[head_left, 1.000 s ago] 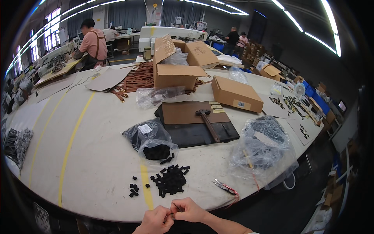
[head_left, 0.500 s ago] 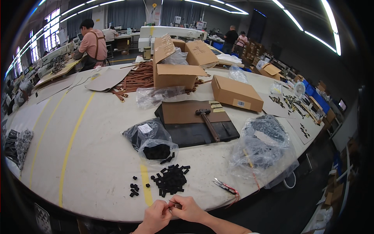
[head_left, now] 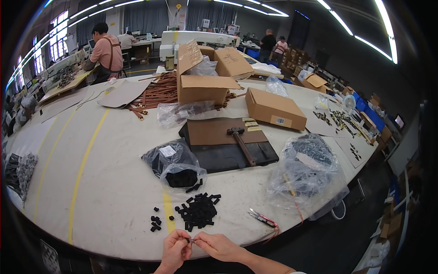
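Observation:
Both hands meet at the table's near edge, in front of a pile of short black pieces. My left hand is closed, pinching a small dark piece between thumb and fingertips. Its exact kind is too small to tell. My right hand is also closed, its thumb and fingertip pressed together at the right end of that piece. Whatever else lies between those fingers is hidden. Several more black pieces lie apart, left of the pile. An open plastic bag of the same black pieces rests behind it.
Red-handled thread snips lie to the right, near a large clear bag. A hammer rests on a brown sheet over a black slab. Cardboard boxes and brown straps stand farther back. Other people work in the background.
My left hand has turned and shifted slightly left and up, bringing the small dark piece into sight. My right fingers have straightened from a bent grip toward it. The view has shifted slightly.

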`<state>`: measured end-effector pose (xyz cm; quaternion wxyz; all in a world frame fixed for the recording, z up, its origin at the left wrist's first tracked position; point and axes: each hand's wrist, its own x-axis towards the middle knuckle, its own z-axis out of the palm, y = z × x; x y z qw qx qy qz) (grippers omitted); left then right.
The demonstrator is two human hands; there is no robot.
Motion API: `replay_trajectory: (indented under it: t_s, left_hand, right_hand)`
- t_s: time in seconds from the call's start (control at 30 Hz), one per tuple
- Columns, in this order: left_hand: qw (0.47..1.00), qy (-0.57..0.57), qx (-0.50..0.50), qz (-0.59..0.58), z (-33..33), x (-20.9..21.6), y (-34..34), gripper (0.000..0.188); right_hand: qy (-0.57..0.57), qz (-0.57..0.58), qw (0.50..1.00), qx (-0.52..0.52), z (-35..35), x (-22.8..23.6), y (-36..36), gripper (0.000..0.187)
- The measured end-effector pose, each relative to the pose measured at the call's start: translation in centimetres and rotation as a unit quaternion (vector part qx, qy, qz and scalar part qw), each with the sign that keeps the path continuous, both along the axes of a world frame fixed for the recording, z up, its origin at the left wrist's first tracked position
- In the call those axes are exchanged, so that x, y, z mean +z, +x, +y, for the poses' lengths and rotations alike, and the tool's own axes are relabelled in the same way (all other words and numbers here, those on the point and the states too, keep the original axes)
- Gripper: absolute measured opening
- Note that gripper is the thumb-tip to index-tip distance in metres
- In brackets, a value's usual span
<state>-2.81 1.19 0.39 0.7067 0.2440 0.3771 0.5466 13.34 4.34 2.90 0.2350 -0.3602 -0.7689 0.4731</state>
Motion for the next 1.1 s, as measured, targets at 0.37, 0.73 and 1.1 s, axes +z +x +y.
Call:
replay_trajectory:
  t_s: [0.37,0.73,1.1]
  left_hand:
    - [0.999,-0.018,-0.043,-0.012,-0.1,0.5,-0.9,0.013]
    - [0.974,-0.111,-0.162,-0.115,-0.1,1.8,-1.1,0.016]
    - [0.967,-0.111,-0.191,-0.126,-0.4,1.2,-1.1,0.015]
  right_hand:
    - [-0.047,0.008,0.998,0.049,0.4,0.6,0.5,0.018]
    - [-0.037,-0.017,0.988,0.151,1.3,1.8,1.8,0.018]
    - [-0.013,-0.047,0.984,0.171,1.0,2.0,2.0,0.018]
